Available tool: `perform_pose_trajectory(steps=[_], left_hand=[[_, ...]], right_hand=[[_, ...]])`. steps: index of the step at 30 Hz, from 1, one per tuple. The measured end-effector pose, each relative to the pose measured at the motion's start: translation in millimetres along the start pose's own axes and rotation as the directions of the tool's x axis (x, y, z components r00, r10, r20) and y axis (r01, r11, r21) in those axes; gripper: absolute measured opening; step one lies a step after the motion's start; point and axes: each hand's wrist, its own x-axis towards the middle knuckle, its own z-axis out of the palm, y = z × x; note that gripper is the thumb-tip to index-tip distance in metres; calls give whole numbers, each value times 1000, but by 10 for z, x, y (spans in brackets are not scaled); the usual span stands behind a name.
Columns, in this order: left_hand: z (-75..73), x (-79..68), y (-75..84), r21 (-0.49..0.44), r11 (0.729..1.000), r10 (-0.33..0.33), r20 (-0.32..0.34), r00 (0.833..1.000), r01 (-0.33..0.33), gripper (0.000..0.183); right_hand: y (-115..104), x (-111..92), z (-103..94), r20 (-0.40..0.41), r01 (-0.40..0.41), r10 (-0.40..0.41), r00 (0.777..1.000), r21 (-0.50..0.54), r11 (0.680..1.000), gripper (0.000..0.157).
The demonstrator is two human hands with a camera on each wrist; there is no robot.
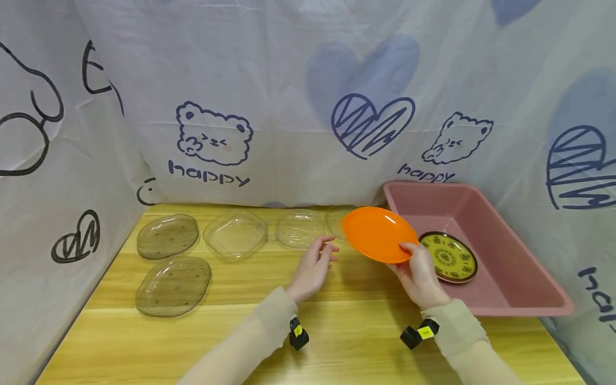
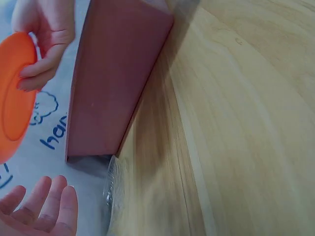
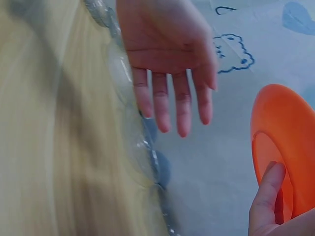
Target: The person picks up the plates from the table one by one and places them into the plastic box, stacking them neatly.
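An orange plate (image 1: 377,233) is raised above the table, its edge pinched by my right hand (image 1: 417,272) with the thumb on top and fingers beneath. The right wrist view shows those fingers against the underside of the plate (image 3: 283,142). My left hand (image 1: 313,267) hovers over the table to the left of the plate, apart from it and holding nothing. Its fingers look loosely extended in the right wrist view. Inside the pink basin (image 1: 520,312) on the right lies a yellow plate (image 1: 447,257) with a dark rim and patterned face, partly behind my right hand.
Along the back of the wooden table (image 1: 337,342) are clear dishes, including a diamond-shaped one (image 1: 236,234), a ribbed one (image 1: 299,229) and one partly behind the orange plate (image 1: 337,220). Two brownish clear plates (image 1: 168,236) lie at the left. A printed cloth (image 1: 289,107) hangs behind.
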Motion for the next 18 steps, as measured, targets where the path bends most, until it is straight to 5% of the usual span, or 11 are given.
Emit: perform_pose_trajectory(steps=[14, 18], left_hand=[[379, 61, 207, 187, 971, 128, 121, 984, -150, 38], [485, 76, 287, 258, 938, 199, 146, 969, -231, 37]], right_hand=[[-483, -33, -383, 19, -16, 12, 1000, 224, 974, 38], [-596, -14, -498, -4, -4, 5, 1000, 241, 970, 35]])
